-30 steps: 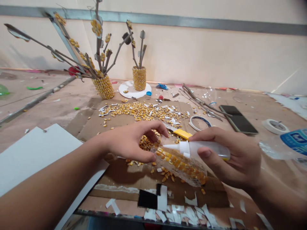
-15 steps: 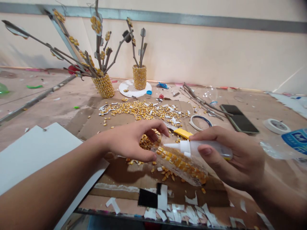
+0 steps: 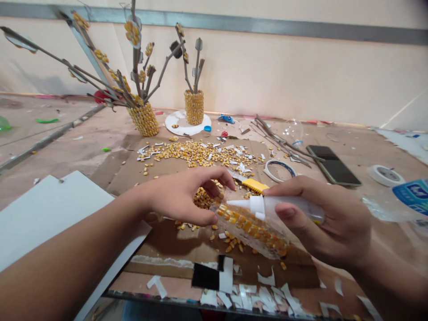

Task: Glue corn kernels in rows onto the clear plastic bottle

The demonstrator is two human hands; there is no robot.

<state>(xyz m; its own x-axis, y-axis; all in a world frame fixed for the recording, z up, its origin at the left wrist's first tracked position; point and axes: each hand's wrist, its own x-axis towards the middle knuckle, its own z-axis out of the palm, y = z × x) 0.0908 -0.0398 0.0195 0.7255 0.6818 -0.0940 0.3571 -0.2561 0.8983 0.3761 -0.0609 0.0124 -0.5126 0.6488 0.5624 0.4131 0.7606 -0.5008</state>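
In the head view, the left hand [image 3: 182,196] curls half open around one end of the clear bottle [image 3: 254,227], likely to steady it. The right hand [image 3: 327,218] wraps the glue bottle [image 3: 287,207], tip close to the kernels stuck below.

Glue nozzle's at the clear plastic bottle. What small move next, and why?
I'd probably ease the right hand so the translucent, white-capped squeeze bottle trails its nozzle along the clear plastic bottle: the tip is by its left end, bare plastic shows beside the rows of yellow corn kernels, and the left hand holds that end.
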